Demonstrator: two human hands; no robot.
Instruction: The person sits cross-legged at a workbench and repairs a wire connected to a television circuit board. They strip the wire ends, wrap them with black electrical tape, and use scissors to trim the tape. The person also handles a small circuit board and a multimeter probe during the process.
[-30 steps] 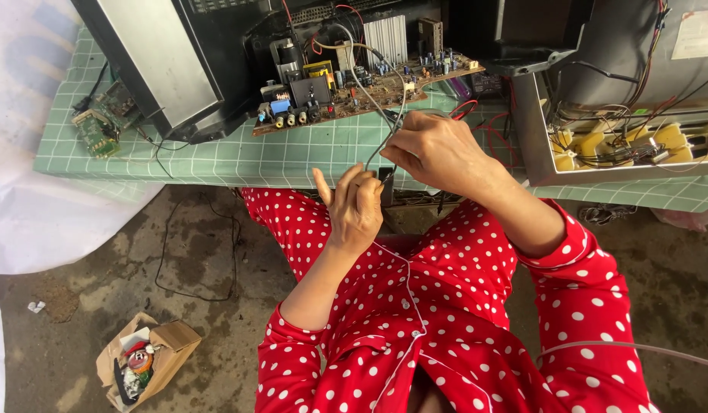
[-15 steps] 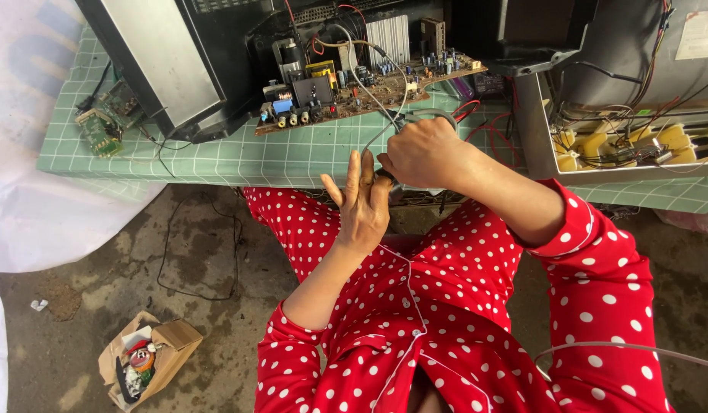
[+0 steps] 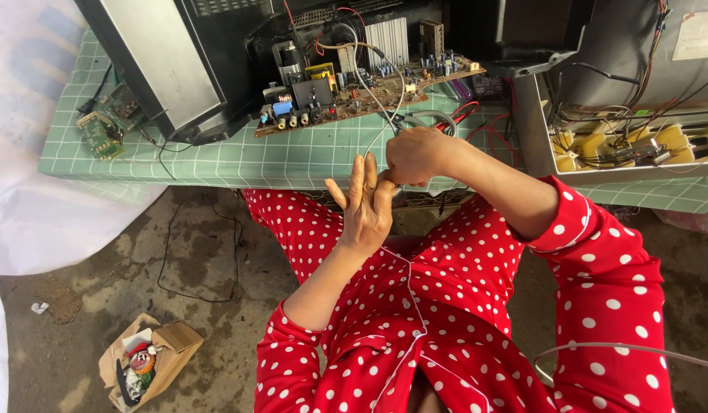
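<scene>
1. The tabletop [image 3: 216, 164], under a green grid cloth, carries an opened black television casing [image 3: 163, 69] tipped on its side, so its insides face the person.
2. A circuit board [image 3: 362, 95] lies pulled out in front of the casing, components up, within easy reach.
3. The right hand [image 3: 419, 155] is closed in a fist around thin grey wires [image 3: 377, 122] running back to the board, at the tabletop's near edge.
4. The left hand [image 3: 367, 206] stands upright, its fingers [image 3: 359, 176] straight and close together, touching the right fist; it holds nothing visible.
</scene>
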